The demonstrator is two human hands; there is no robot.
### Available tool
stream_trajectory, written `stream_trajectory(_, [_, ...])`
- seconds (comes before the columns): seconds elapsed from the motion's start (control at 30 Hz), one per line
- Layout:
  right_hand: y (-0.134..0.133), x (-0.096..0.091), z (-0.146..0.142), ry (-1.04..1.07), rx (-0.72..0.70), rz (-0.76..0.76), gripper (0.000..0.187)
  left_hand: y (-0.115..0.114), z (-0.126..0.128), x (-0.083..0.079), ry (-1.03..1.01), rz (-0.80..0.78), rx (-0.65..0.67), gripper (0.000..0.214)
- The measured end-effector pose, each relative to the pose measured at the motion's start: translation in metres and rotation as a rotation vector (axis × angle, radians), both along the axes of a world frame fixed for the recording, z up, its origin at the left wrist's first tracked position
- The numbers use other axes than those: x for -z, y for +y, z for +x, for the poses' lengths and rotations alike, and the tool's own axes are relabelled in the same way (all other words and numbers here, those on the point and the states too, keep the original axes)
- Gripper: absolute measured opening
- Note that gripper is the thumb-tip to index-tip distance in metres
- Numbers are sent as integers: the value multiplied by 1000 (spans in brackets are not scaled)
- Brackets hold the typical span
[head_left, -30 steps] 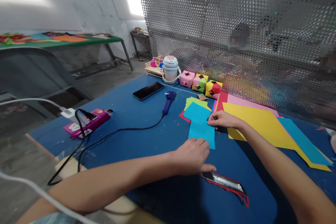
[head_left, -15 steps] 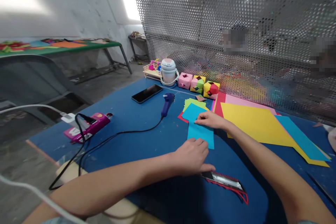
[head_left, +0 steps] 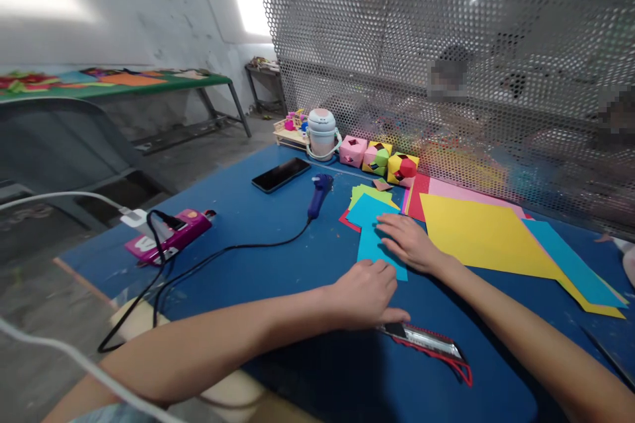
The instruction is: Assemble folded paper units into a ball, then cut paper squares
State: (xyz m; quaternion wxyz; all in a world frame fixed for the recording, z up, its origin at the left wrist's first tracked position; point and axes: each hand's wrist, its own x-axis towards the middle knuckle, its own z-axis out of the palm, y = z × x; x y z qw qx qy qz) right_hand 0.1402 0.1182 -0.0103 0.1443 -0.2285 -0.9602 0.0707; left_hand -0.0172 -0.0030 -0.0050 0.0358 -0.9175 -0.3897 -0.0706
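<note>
My right hand (head_left: 409, 241) lies flat with fingers stretched out on a turquoise paper piece (head_left: 373, 238) on the blue table (head_left: 258, 231). My left hand (head_left: 367, 291) rests just below that paper, fingers curled, thumb touching the end of a metal ruler (head_left: 426, 342) that lies over a red paper strip. Under the turquoise piece sits a small stack of green and red squares (head_left: 367, 194). Whether the curled left fingers hold anything is hidden.
Large yellow (head_left: 476, 231), pink and turquoise sheets lie to the right. Three paper cubes (head_left: 380, 158), a small white pot (head_left: 321, 134), a phone (head_left: 280, 174), a blue corded tool (head_left: 319, 192) and a pink power strip (head_left: 166, 234) stand further back and left. A perforated metal screen (head_left: 446, 46) backs the table.
My right hand has moved from the paper's right edge onto its middle and flattened its fingers. The left hand has stayed in place.
</note>
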Motion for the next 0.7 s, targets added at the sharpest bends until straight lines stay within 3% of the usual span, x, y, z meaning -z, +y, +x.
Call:
stream_trajectory(0.13, [-15, 0, 12, -169, -139, -87, 62, -1, 1, 3, -1, 7, 11, 58])
stream_trajectory(0.3, [-10, -5, 10, -322, -133, -216, 71, -2, 0, 7, -47, 5, 22, 59])
stream_trajectory(0.7, [3, -5, -33, -325, -200, -173, 79, -2, -1, 5, -11, -38, 20, 62])
